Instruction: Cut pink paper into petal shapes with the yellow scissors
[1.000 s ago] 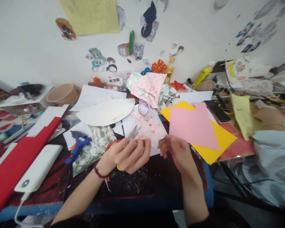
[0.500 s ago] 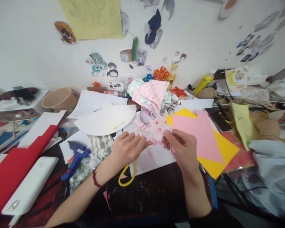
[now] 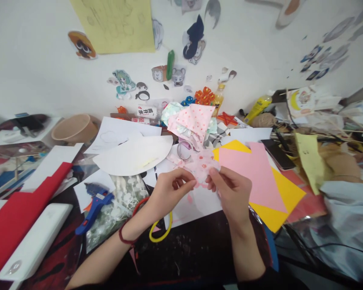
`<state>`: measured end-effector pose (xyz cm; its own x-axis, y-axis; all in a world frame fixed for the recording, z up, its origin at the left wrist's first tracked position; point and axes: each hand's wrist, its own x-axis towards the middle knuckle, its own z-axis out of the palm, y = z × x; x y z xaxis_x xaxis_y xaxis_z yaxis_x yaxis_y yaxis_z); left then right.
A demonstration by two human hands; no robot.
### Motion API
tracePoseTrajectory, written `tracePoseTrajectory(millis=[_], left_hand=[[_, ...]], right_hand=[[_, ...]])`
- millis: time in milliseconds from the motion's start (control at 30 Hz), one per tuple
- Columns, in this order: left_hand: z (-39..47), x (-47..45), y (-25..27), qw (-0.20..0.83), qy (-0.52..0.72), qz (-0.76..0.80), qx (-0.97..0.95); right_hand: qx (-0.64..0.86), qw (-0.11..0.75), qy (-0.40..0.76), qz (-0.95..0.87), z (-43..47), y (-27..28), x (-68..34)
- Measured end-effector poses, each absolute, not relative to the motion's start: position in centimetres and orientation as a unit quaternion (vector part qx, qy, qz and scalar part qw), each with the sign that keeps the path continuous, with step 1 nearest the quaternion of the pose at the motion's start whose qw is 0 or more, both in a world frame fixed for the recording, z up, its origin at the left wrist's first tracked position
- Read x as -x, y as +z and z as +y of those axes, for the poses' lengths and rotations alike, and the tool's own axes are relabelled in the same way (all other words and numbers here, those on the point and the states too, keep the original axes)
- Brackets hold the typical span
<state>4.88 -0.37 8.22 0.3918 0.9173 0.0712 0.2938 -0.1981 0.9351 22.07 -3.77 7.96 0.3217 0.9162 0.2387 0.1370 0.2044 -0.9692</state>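
A thin, whitish see-through piece with pink flower shapes (image 3: 203, 163) is held up over the white paper. My right hand (image 3: 231, 187) pinches its right edge between thumb and fingers. At its lower left edge is my left hand (image 3: 175, 187), thumb and forefinger pressed together; whether anything is caught between the tips is too small to tell. A roll of clear tape (image 3: 184, 150) stands just behind the piece. Under both hands lies a white sheet (image 3: 190, 209) with faint pink marks. Yellow-handled scissors (image 3: 160, 239) rest below my left wrist, partly covered.
To the left are a blue glue gun (image 3: 95, 209), a white power bank (image 3: 36, 241) and red card (image 3: 27, 217). Pink paper (image 3: 254, 173) over yellow paper (image 3: 278, 213) lies right, beside a dark phone (image 3: 278, 154). Dotted pink cloth (image 3: 196, 121) is piled behind.
My left hand has turned from knuckles-up to a pinch with thumb and forefinger at the piece's edge. The right hand keeps its grip, nearly still. The view has shifted slightly.
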Motion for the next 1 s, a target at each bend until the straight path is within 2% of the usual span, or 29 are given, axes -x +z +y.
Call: tracePoseTrajectory(millis=[167, 400, 700, 1000], left_hand=[[0.1, -4.6, 8.2, 0.443, 0.338, 0.437, -0.706], [-0.1, -5.6, 7.8, 0.489, 0.375, 0.440, -0.653], [0.2, -5.5, 7.6, 0.525, 0.355, 0.424, -0.646], [0.2, -5.5, 7.4, 0.501, 0.357, 0.435, -0.657]], right_hand=[[0.542, 0.616, 0.328, -0.468, -3.5, 7.5, -22.3], [0.529, 0.607, 0.334, -0.491, -3.5, 6.6, -21.7], [0.539, 0.616, 0.305, -0.487, -3.4, 5.9, -21.5], [0.548, 0.613, 0.286, -0.492, -3.4, 5.7, -21.4]])
